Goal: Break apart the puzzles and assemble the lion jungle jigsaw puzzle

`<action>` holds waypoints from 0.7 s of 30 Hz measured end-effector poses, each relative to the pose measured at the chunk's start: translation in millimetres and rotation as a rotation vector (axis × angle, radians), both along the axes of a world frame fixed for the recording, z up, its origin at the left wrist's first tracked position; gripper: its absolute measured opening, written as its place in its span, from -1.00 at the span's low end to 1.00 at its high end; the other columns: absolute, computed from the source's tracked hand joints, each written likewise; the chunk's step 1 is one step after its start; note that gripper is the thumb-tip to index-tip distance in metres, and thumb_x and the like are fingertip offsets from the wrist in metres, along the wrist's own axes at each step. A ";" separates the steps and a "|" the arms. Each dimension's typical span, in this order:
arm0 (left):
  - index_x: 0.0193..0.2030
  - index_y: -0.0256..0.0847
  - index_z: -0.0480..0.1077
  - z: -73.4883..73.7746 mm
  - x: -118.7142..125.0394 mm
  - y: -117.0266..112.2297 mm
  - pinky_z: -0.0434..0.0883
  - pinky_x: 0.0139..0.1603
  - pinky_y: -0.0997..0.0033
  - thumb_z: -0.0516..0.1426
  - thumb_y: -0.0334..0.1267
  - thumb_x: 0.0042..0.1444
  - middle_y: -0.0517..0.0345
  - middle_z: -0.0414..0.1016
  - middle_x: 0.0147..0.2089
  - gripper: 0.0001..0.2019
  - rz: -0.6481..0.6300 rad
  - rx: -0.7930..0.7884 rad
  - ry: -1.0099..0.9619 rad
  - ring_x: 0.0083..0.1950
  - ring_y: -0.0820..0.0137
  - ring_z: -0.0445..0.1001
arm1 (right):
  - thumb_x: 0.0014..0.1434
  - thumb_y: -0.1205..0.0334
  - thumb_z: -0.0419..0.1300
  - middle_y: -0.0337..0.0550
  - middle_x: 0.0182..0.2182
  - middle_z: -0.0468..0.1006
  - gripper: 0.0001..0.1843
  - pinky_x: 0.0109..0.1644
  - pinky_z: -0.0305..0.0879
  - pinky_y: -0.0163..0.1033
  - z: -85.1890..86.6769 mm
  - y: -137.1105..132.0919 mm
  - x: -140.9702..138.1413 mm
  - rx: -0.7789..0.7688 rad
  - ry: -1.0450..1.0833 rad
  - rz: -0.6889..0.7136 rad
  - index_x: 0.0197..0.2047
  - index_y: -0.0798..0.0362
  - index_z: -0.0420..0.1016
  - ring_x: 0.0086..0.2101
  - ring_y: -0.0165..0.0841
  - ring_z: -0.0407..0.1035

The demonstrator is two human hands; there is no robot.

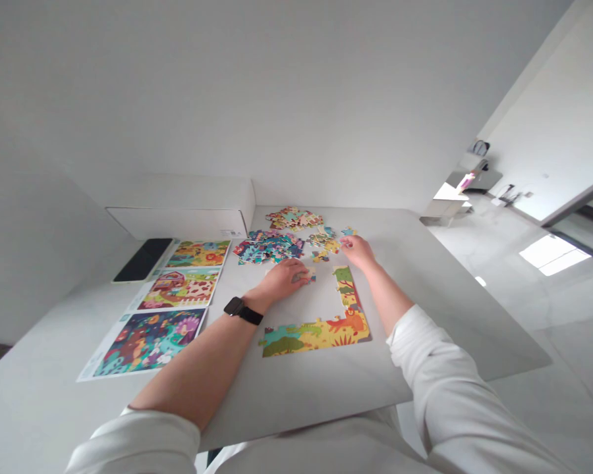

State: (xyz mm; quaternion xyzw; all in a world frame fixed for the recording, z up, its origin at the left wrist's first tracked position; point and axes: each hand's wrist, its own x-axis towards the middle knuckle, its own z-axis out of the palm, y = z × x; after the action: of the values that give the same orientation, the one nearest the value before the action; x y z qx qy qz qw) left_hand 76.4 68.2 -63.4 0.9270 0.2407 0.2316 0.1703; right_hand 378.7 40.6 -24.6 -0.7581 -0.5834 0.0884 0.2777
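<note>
Working over a part-built jigsaw border [319,336] on the desk [296,395]
Left hand [281,280] curls over a puzzle piece [307,276] inside the border, its grip hidden; right hand [358,252] sits just beyond the border by loose pieces [323,241], grip unclear.

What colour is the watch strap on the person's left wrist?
The watch strap is black, as the head view shows.
</note>
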 end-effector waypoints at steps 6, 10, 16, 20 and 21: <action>0.01 -0.08 0.65 0.1 1.3 -4.9 0.49 0.32 0.12 0.25 -0.05 0.30 -0.02 0.62 0.14 -0.74 0.071 -0.067 -0.060 0.18 0.18 0.59 | 0.33 0.30 0.20 -0.02 0.06 0.68 -0.68 0.24 0.40 -0.18 -1.0 35.9 6.0 0.080 -0.012 0.027 0.10 0.03 0.65 0.03 -0.26 0.56; 0.03 -0.06 0.66 -1.8 2.0 -4.3 0.49 0.34 0.10 0.29 -0.06 0.29 -0.01 0.63 0.16 -0.75 0.103 -0.083 -0.065 0.21 0.18 0.58 | 0.35 0.26 0.24 0.04 0.12 0.66 -0.67 0.32 0.34 -0.12 -6.7 51.7 -0.4 0.023 -0.088 0.064 0.15 0.01 0.61 0.14 -0.19 0.52; 0.04 -0.07 0.65 -5.3 4.4 0.1 0.46 0.37 0.07 0.34 -0.08 0.26 0.00 0.64 0.16 -0.74 0.102 -0.100 -0.072 0.25 0.16 0.56 | 0.40 0.17 0.23 0.08 0.20 0.62 -0.61 0.31 0.34 -0.01 -13.3 77.3 1.0 -0.063 -0.177 0.032 0.25 -0.02 0.55 0.18 -0.08 0.48; 0.05 -0.08 0.65 -4.1 4.3 -0.8 0.46 0.37 0.06 0.34 -0.09 0.27 -0.02 0.64 0.17 -0.73 0.105 -0.116 -0.083 0.25 0.17 0.56 | 0.40 0.14 0.24 0.04 0.22 0.62 -0.60 0.30 0.34 -0.01 -17.0 95.0 8.9 -0.101 -0.168 0.060 0.26 -0.05 0.55 0.20 -0.08 0.48; 0.05 -0.08 0.64 -3.3 4.2 -1.3 0.46 0.38 0.06 0.33 -0.08 0.27 -0.02 0.64 0.17 -0.73 0.109 -0.120 -0.091 0.25 0.17 0.56 | 0.40 0.12 0.24 0.03 0.22 0.62 -0.60 0.30 0.35 -0.01 -18.1 98.6 9.9 -0.106 -0.167 0.074 0.27 -0.06 0.54 0.20 -0.08 0.48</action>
State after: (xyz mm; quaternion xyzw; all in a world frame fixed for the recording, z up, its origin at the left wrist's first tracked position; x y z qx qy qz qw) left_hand 80.6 66.9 -66.7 0.8893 0.2963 0.2674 0.2234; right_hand 388.6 139.2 -42.7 -0.7543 -0.6267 0.0659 0.1840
